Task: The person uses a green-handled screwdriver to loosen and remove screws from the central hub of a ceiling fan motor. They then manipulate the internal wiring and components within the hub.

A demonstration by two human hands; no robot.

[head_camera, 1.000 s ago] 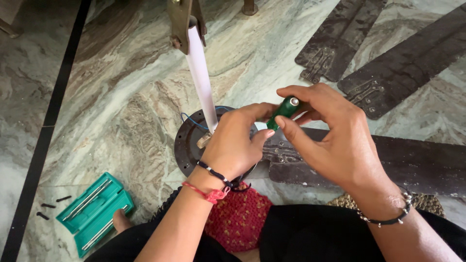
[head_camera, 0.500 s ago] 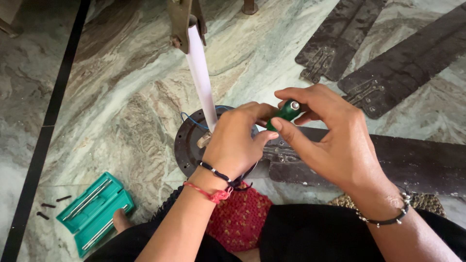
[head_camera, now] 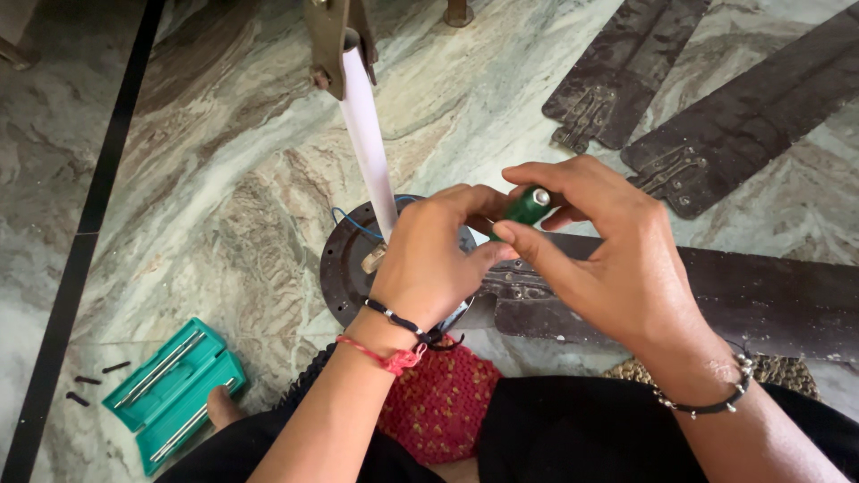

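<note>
Head view: green screwdriver handle (head_camera: 526,207) pinched between both hands.

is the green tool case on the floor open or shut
Open. The green tool case lies with its lid flipped flat beside the tray, and long metal bits show in the slots of both halves.

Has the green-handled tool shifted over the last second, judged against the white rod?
Barely. The green-handled tool stays pinched between both hands, the same short gap right of the white rod, above the round dark motor plate.
</note>
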